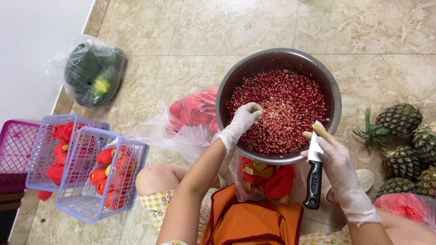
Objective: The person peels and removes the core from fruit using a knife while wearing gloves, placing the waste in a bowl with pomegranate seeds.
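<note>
The wide, round stainless-steel bowl (334,102), heaped with dark red pomegranate seeds (290,109), is sitting on the beige marble-patterned floor tiles (227,27) just in front of the person's knees. The left hand (243,119), in a thin white glove, is curling loosely over the seeds near the bowl's near rim, fingers bent as if pinching at pale bits of pith; whether anything is actually caught between them I cannot tell. The gloved right hand (338,165) is closing around a black-handled kitchen knife (313,174), blade pointing up toward the bowl's edge, with a small tan scrap (323,132) resting at the fingertips. The chief risk seems to be that blade: it is sitting close to thin glove material, and a slip could nick a finger. Juice-wet gloves may also be loosening the grip. Leaning on the rim could tip seeds onto the floor beside the clear plastic bag of red foam netting (193,113), the lilac baskets (86,172) and the pineapples (402,136).
</note>
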